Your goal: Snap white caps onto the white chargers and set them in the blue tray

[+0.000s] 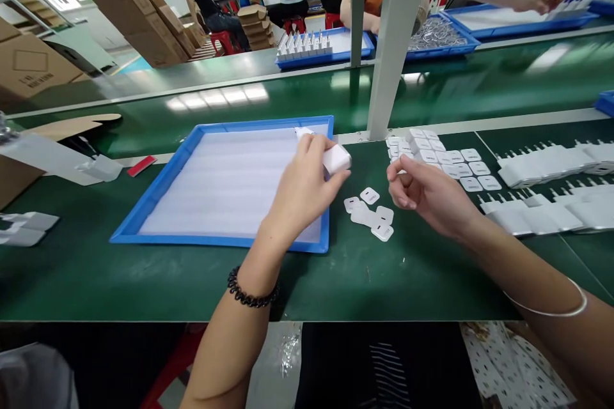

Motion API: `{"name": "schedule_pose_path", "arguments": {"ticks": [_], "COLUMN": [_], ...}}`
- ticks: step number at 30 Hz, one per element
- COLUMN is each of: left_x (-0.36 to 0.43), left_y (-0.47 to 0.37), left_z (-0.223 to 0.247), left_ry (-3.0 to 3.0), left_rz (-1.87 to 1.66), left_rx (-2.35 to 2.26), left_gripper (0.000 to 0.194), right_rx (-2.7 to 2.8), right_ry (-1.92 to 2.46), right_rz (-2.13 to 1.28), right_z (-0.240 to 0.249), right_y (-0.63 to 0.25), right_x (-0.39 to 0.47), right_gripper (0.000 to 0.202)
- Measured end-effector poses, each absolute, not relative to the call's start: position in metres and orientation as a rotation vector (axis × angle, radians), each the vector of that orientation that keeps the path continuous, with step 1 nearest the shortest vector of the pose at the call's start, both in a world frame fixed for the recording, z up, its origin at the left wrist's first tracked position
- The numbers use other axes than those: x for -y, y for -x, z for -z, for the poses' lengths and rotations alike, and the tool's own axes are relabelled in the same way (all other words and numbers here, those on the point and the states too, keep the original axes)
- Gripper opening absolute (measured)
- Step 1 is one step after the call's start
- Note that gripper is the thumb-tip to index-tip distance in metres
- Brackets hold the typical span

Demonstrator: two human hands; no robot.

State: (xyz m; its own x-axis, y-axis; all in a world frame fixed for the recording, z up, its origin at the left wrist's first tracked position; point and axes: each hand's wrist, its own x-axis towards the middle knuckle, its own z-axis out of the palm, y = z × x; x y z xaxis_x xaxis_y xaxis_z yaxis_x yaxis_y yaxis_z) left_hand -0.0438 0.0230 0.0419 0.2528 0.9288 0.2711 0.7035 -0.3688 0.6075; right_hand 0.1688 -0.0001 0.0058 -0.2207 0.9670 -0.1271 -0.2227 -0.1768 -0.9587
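My left hand (307, 179) is closed around a white plug adapter (338, 160), held above the right side of a blue-rimmed tray (220, 241). Part of the adapter is hidden behind my fingers. My right hand (426, 195) hovers over the bench with its fingers curled together; whether anything small is between them does not show. Just behind it stand stacks of white square cover plates (426, 150). Between my hands lie several loose cover plates (367, 216) on the green bench top. A white sheet (215, 185) lines the tray.
Rows of white plug adapters (542, 214) lie at the right. A red and white piece (142, 166) and white parts (29, 229) are at the left. A grey post (396, 45) rises behind the bench. Across the green belt (297, 99), co-workers sit near blue trays (326, 61).
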Motion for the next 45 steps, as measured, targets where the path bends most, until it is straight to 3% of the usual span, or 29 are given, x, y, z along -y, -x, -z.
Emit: {"name": "schedule_pose_path", "arguments": {"ticks": [5,11,14,18,23,27,31,35,38,41,45], "left_x": [-0.02,-0.022,-0.024,-0.025,-0.026,-0.025,-0.022,-0.018,-0.017,-0.014,-0.009], "left_y": [0.056,0.062,0.06,0.051,0.044,0.039,0.031,0.02,0.014,0.01,0.006], "left_z": [-0.056,-0.05,-0.044,-0.038,-0.031,-0.028,-0.024,-0.016,-0.01,-0.005,0.0], "left_ry": [-2.215,-2.263,-2.306,-2.378,-2.425,-2.525,-2.699,-2.847,-2.881,-2.867,-2.886], "left_rz": [-0.808,-0.199,-0.07,-0.029,-0.014,-0.086,-0.406,-0.629,-0.664,-0.697,-0.709], "left_rx": [-1.923,-2.116,-2.074,-2.048,-2.106,-2.107,-1.999,-1.671,-1.486,-1.341,-0.871], "left_gripper": [0.028,0.029,0.034,0.042,0.04,0.041,0.031,0.036,0.035,0.035,0.03], "right_rx": [1.259,1.639,1.607,1.799,2.209,2.396,2.469,2.455,2.446,2.39,2.024], "right_ry": [1.142,1.518,1.667,1.735,1.878,2.058,2.086,2.045,2.044,2.095,1.889], "right_rz": [-1.138,-0.341,-0.202,-0.372,-0.576,-0.382,-0.116,-0.137,-0.177,-0.338,-1.034], "right_z": [-0.013,-0.023,-0.029,-0.041,-0.041,-0.026,-0.014,-0.007,-0.004,-0.004,-0.014], "right_y": [-0.183,-0.204,-0.218,-0.241,-0.279,-0.301,-0.298,-0.283,-0.277,-0.273,-0.254], "right_x": [-0.009,-0.011,-0.015,-0.021,-0.003,0.023,0.038,0.047,0.052,0.052,0.046], "right_gripper": [0.028,0.02,0.016,0.021,0.044,0.054,0.042,0.037,0.048,0.067,0.073]}}
